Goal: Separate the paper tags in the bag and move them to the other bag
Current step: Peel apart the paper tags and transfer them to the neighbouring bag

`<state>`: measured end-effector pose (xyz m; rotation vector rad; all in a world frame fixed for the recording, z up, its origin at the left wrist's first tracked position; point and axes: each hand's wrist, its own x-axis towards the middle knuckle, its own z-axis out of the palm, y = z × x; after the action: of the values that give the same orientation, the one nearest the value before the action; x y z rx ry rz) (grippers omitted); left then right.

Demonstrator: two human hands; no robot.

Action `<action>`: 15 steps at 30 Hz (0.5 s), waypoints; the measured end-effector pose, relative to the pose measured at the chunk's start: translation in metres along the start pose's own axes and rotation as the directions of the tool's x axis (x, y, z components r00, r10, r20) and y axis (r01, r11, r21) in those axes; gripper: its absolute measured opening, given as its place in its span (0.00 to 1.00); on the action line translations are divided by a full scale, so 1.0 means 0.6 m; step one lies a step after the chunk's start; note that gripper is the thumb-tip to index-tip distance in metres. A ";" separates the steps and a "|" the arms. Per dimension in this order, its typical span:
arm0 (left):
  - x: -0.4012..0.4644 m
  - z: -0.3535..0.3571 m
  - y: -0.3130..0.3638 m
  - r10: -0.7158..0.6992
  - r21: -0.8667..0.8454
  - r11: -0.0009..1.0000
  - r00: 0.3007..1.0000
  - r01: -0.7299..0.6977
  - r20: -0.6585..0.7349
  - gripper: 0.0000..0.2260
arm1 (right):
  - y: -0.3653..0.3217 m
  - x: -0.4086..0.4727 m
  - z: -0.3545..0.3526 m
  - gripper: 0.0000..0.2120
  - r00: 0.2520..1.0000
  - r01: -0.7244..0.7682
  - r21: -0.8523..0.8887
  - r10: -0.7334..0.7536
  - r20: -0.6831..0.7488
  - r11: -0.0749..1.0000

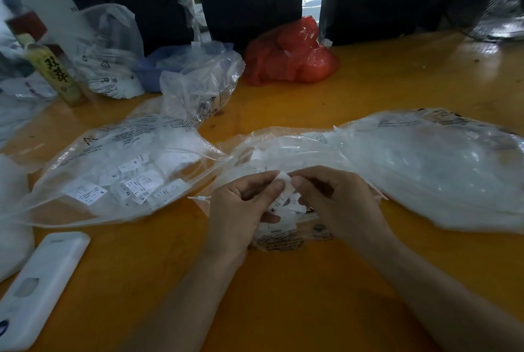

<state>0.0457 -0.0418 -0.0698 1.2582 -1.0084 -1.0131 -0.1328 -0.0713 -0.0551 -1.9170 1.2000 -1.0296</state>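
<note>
— Where were the tags?
— Pinched between both hands: left hand, right hand, a tag at the fingertips.
— And the other bag?
— Lay off to the left, nearer the left hand.

I see an orange-yellow tabletop with a glossy sheen, and on it clear bags printed with black text and filled with white paper tags marked in black size letters. Farther back sit a bright red bag, a blue tub, and a yellow-green bottle with black characters. A white case lies at my left.
</note>
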 end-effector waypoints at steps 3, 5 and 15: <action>0.001 -0.001 0.000 -0.007 -0.026 1.000 1.000 0.006 -0.011 0.08 | -0.007 -0.002 0.000 0.13 0.999 0.040 -0.004 -0.040 -0.035 0.999; 0.001 -0.001 -0.001 -0.008 -0.025 1.000 1.000 0.008 -0.014 0.10 | -0.005 -0.002 0.004 0.08 0.998 0.053 -0.047 -0.054 -0.022 0.997; 0.002 -0.001 -0.003 0.029 0.089 0.995 0.999 -0.032 0.025 0.12 | 0.008 0.007 -0.004 0.04 0.995 -0.059 0.093 0.066 -0.072 0.994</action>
<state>0.0465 -0.0426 -0.0719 1.3030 -1.0985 -0.9700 -0.1360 -0.0775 -0.0567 -1.7744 1.2258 -1.1119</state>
